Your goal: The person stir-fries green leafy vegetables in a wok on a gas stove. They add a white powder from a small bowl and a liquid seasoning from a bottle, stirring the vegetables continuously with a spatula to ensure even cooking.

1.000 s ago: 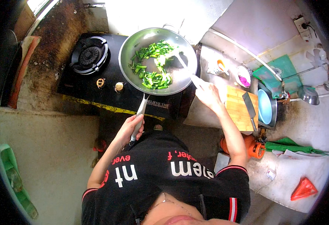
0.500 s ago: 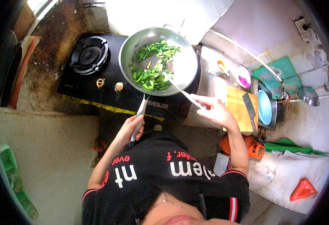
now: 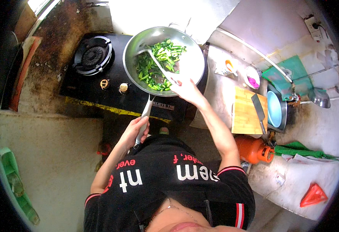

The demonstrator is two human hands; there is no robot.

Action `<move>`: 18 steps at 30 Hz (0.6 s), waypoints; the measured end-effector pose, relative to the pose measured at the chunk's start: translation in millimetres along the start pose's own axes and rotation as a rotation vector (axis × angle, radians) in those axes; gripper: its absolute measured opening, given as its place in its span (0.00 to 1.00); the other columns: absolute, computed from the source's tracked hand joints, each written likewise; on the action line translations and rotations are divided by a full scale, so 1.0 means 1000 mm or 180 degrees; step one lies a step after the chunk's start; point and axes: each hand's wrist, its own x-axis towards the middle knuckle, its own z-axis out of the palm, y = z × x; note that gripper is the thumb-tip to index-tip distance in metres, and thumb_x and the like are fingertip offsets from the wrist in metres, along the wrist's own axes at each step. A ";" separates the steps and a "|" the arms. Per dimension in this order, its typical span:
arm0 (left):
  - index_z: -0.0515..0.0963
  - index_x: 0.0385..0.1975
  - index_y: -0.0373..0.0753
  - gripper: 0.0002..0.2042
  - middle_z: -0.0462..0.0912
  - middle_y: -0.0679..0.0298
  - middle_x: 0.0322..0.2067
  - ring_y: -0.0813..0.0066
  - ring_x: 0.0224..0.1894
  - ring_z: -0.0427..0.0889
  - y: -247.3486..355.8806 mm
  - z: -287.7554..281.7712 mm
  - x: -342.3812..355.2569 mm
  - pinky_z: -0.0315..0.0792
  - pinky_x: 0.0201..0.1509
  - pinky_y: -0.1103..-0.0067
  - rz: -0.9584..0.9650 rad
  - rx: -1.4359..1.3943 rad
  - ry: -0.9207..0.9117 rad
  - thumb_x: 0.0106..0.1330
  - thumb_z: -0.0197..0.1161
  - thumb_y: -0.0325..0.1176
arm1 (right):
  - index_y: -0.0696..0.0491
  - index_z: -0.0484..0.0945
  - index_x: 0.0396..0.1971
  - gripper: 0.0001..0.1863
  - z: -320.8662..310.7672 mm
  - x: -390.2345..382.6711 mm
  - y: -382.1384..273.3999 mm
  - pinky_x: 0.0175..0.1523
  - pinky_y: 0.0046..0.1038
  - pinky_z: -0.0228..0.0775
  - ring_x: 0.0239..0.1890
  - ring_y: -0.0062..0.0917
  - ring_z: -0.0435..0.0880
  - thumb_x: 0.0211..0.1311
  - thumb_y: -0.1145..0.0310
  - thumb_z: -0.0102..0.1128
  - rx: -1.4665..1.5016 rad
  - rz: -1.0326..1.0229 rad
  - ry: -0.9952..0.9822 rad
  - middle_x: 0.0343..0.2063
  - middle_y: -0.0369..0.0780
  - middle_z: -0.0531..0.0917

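A metal wok [image 3: 192, 62] sits on the right burner of a black gas stove [image 3: 80, 83], with chopped green vegetables [image 3: 156, 63] inside. My left hand [image 3: 136, 131] is shut on the wok's long handle [image 3: 145, 116] near its end. My right hand [image 3: 185, 87] grips a metal spatula [image 3: 154, 60] over the wok's near rim, its blade reaching into the greens.
The stove's left burner [image 3: 92, 54] is bare. To the right, a counter holds a wooden cutting board [image 3: 245, 112] with a cleaver [image 3: 259, 110], small bowls [image 3: 251, 77], and a blue plate in a sink [image 3: 274, 110]. An orange gas cylinder [image 3: 254, 150] stands below.
My right hand has moved left from beside the cutting board to the wok's near rim, pushing the spatula across into the greens. The left hand stays on the handle.
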 end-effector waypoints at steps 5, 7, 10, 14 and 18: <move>0.68 0.31 0.40 0.16 0.69 0.69 0.15 0.80 0.10 0.66 -0.006 -0.004 -0.001 0.61 0.11 0.82 -0.0022 -0.0011 0.0050 0.71 0.53 0.47 | 0.55 0.74 0.57 0.27 -0.071 -0.076 -0.041 0.29 0.16 0.60 0.25 0.10 0.65 0.52 0.74 0.59 -0.0350 0.0417 -0.0584 0.24 0.28 0.74; 0.68 0.31 0.40 0.16 0.70 0.69 0.15 0.80 0.10 0.67 -0.006 -0.005 0.000 0.61 0.11 0.82 -0.0017 -0.0018 0.0010 0.71 0.53 0.47 | 0.54 0.74 0.57 0.28 -0.100 -0.104 -0.055 0.26 0.16 0.59 0.22 0.10 0.65 0.51 0.74 0.58 -0.0338 0.0499 -0.0551 0.22 0.27 0.74; 0.68 0.31 0.40 0.16 0.70 0.69 0.15 0.80 0.10 0.67 -0.003 -0.003 -0.003 0.61 0.11 0.82 -0.0041 -0.0005 0.0018 0.71 0.52 0.48 | 0.52 0.75 0.57 0.27 -0.130 -0.124 -0.082 0.22 0.16 0.57 0.19 0.09 0.65 0.52 0.75 0.58 -0.0092 0.1181 -0.0779 0.21 0.28 0.74; 0.68 0.31 0.40 0.16 0.70 0.69 0.15 0.80 0.10 0.67 -0.003 -0.004 -0.003 0.62 0.12 0.83 -0.0025 0.0000 -0.0038 0.71 0.53 0.48 | 0.50 0.73 0.59 0.29 -0.102 -0.108 -0.060 0.18 0.15 0.52 0.15 0.08 0.61 0.54 0.75 0.61 0.0553 0.1382 -0.0955 0.18 0.26 0.70; 0.68 0.31 0.40 0.16 0.70 0.69 0.15 0.80 0.10 0.67 -0.008 -0.005 0.000 0.62 0.12 0.83 0.0018 -0.0026 -0.0046 0.71 0.53 0.48 | 0.53 0.72 0.59 0.28 -0.030 -0.058 -0.018 0.16 0.15 0.52 0.13 0.09 0.60 0.55 0.76 0.60 0.1535 0.0946 -0.0840 0.17 0.28 0.71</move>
